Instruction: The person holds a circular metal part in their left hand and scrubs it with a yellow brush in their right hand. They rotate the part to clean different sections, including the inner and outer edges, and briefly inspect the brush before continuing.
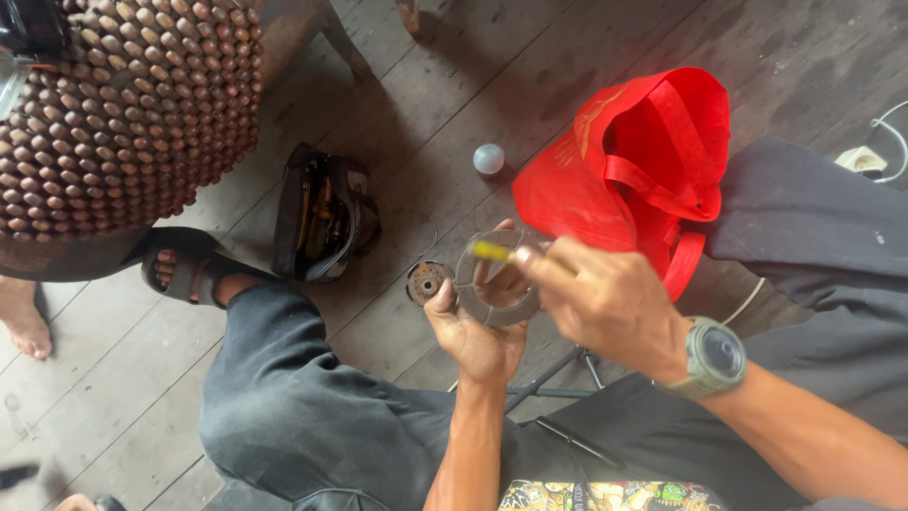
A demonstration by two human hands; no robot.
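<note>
From my remote view I look down on a seated person in dark grey trousers above a plank floor (530, 85). My left hand (478, 336) is palm up, fingers curled round the lower edge of a grey metal ring (494, 284), which I hold up at knee height between the legs, clear of the floor. My right hand (605, 298) comes in from the right and pinches a slim tool with a yellow handle (492, 251) whose tip lies across the top of the ring; the hand is motion-blurred, so I cannot tell exactly which fingers close on it. A grey wristwatch (714, 358) sits on that wrist.

On the floor just left of the ring lies a small round metal disc (427, 281), possibly a toothed or perforated part, though it is too small to be sure. Further left stands an open dark tool pouch (323, 218) with tools inside. A small pale ball (488, 158) rests on the planks beyond the ring. A red cloth bag (643, 161) slumps over the right thigh, just behind the right hand. At upper left is a seat cover of brown wooden beads (123, 114), and beneath it a foot in a dark sandal (189, 270).
</note>
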